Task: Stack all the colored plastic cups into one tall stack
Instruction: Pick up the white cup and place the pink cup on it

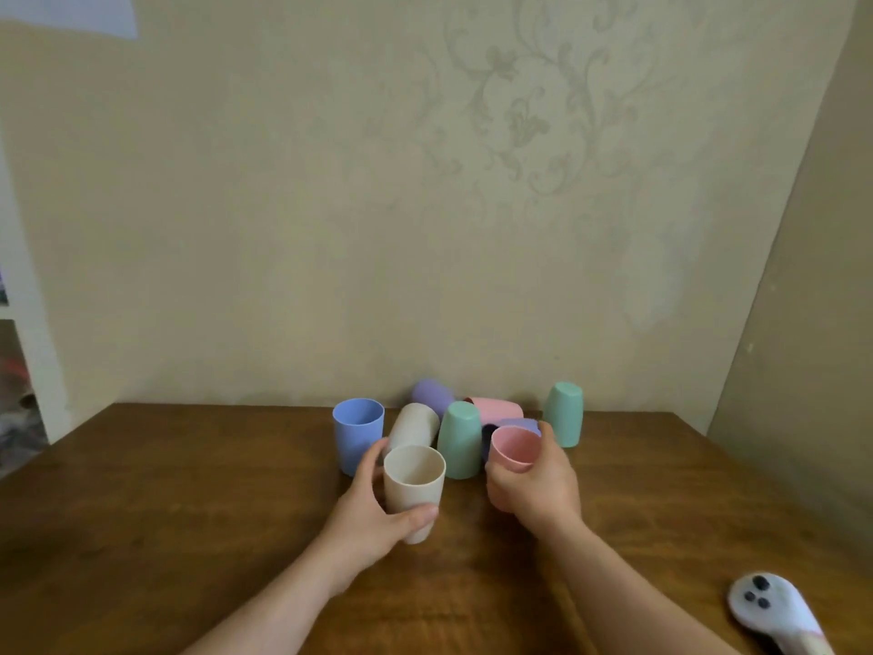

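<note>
My left hand (373,508) grips a beige cup (414,484), held upright with its mouth up. My right hand (538,484) holds a pink cup (514,447), tilted a little toward me with its mouth showing. Behind them on the wooden table (189,512) stand a blue cup (357,430) mouth up and two green cups (459,439) (563,413) upside down. A second beige cup (414,425), a purple cup (432,395) and a second pink cup (496,409) lie on their sides. Another purple cup (519,424) peeks out behind the held pink one.
The table's far edge meets a wallpapered wall (425,205); a second wall closes in on the right. A white controller-like object with dark buttons (774,612) lies at the table's front right corner. A white shelf edge (28,352) stands at the left.
</note>
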`<state>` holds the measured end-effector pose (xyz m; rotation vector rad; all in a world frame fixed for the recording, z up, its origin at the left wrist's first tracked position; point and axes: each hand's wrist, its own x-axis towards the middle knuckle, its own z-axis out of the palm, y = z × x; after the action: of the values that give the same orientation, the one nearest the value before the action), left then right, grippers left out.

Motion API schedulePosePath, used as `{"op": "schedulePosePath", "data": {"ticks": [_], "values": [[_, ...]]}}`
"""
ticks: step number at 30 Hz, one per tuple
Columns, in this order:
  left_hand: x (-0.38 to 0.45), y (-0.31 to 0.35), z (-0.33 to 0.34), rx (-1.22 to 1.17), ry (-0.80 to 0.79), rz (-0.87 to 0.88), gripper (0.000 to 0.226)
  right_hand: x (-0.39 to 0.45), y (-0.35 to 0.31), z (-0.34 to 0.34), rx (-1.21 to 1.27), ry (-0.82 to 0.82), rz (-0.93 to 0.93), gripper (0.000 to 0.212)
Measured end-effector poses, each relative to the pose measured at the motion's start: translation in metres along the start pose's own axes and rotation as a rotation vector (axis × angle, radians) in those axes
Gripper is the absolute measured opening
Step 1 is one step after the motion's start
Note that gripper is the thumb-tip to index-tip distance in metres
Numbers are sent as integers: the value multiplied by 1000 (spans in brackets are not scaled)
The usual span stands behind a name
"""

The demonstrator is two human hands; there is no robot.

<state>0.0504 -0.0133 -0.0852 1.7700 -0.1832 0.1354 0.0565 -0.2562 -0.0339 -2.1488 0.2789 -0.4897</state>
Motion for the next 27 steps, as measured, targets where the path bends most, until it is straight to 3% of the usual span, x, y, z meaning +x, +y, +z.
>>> {"op": "schedulePosePath", "data": {"ticks": [2,6,8,12,18,27], "values": [[4,5,2,0,-9,29,124,-1,4,-1,35,-13,39,84],[8,8,14,1,28,57,100,1,7,-5,140,-36,91,64],[9,5,23,-18,65,44,82,-1,-4,-6,145,-12,1,54],[7,11,39,-114,151,25,77,-4,-52,-13,238,25,-241,49],[8,11,37,-171,106,12,75,5,-103,-8,475,-163,-247,57],[16,10,33,-107,-24,-38,45,-16,-75,28,249,-337,-302,57]]}}
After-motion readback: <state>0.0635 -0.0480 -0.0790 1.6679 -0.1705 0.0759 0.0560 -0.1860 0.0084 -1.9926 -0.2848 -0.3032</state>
